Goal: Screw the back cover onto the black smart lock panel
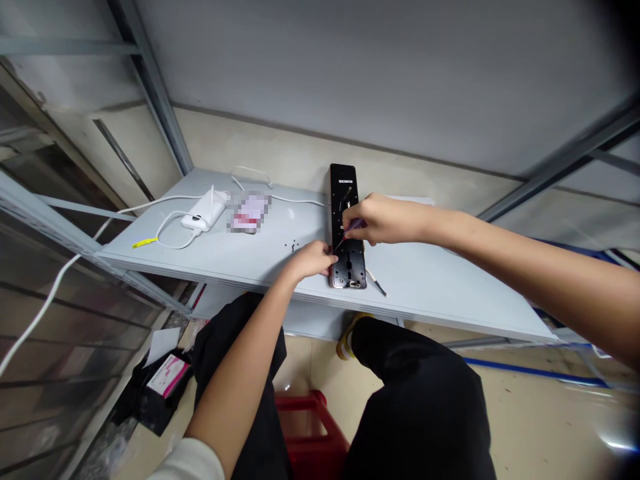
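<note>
Closest in, white sleeve (193, 461) of the left arm, with a red stool (310, 427) just beyond. Braces left hand (310, 260) against the near left edge of a long black panel (345, 193) lying flat on the grey shelf (450, 287); fingers curled narrow, clamped or merely pressing cannot be told. Pinches a thin purple-handled tool (351, 229) in right hand (385, 219), fingertips closed tight on it, tip down on the panel's middle. Just left of the left fingers, tiny black screws (294, 246); farther left, white power bank (204, 212). Below the right fingers, beside the panel's near end, a thin rod (376, 283).
</note>
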A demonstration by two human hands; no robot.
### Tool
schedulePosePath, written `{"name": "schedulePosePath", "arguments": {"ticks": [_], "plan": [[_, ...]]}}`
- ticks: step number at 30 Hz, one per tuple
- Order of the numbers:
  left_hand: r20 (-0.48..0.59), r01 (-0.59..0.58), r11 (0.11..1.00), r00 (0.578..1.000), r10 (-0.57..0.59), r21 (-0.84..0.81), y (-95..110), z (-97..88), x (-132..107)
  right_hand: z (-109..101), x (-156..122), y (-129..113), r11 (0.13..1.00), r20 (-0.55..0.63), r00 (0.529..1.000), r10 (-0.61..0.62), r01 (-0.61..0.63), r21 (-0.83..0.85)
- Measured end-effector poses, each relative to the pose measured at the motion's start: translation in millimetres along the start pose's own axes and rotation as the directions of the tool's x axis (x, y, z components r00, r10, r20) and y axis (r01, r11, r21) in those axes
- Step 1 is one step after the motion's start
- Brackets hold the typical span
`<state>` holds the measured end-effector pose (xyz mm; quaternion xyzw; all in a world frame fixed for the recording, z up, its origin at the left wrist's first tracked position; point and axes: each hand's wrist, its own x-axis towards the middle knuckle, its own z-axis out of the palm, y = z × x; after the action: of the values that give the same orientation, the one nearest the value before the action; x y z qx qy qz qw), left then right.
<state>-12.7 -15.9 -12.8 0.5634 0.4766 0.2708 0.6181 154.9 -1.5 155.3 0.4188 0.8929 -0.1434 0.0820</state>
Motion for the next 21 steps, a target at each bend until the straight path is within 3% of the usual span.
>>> {"name": "schedulePosePath", "arguments": {"ticks": [3,8,12,17,21], "plan": [[0.005,0.004,1.0,1.0,-0.004,-0.005,1.3,-0.3,-1.1,-2.4,2.8,-2.8,0.988,0.066,0.989,0.136,-0.14,0.071],[0.006,0.002,1.0,1.0,-0.002,-0.002,3.0,-0.9,-3.2,-3.2,5.7,-2.7,0.981,0.051,0.98,0.195,-0.195,-0.007],[-0.002,0.014,1.0,1.0,-0.014,-0.01,2.8,-0.6,-2.9,-3.6,4.2,6.9,0.989,-0.008,0.993,0.117,-0.117,-0.094],[0.007,0.017,1.0,1.0,-0.017,-0.001,2.4,-0.6,-1.8,-3.0,2.8,24.8,0.996,0.007,0.997,-0.08,0.081,-0.044],[0.004,0.008,1.0,1.0,-0.008,0.017,2.5,0.1,-1.1,-2.8,4.7,23.7,0.999,0.003,0.999,-0.046,0.046,-0.017]]}}
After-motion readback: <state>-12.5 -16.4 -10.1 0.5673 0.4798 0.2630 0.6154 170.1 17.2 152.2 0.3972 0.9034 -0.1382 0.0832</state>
